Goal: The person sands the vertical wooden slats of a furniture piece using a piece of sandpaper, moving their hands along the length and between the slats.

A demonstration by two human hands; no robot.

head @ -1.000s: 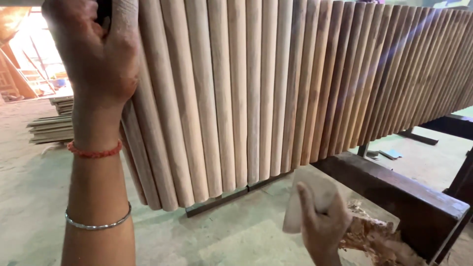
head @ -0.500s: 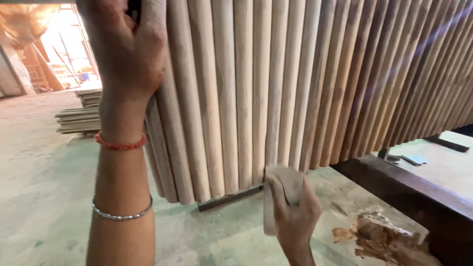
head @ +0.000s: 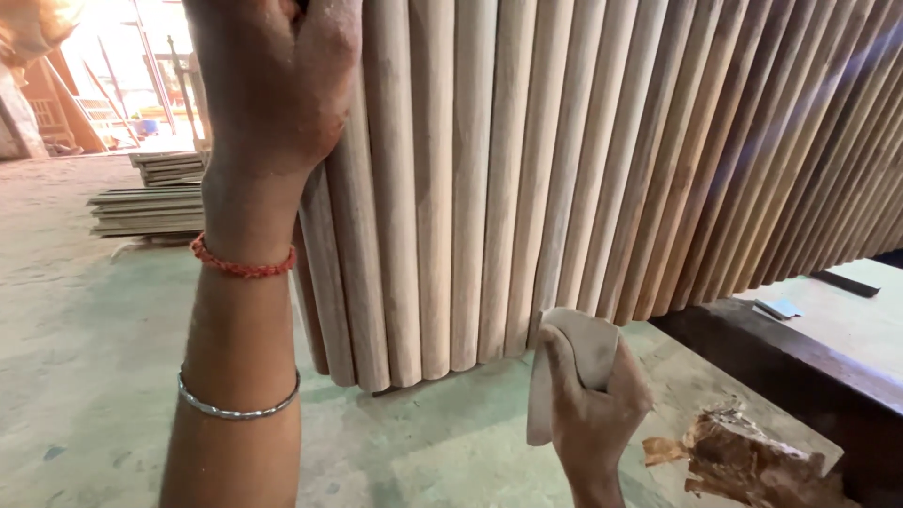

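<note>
Since the earlier frames, the right hand (head: 591, 414) has risen from low by the dark desk (head: 809, 353) to the bottom edge of the fluted wooden panel (head: 527, 169), its grip folded around a piece of sandpaper (head: 569, 362) that now touches the lower ends of the rounded slats. Up at the panel's top left corner, the left hand (head: 273, 85) clenches the edge, a red thread band (head: 243, 263) and a metal bangle (head: 237, 404) on that forearm. Stacked planks (head: 146, 209) lie on the floor (head: 75, 339) behind.
</note>
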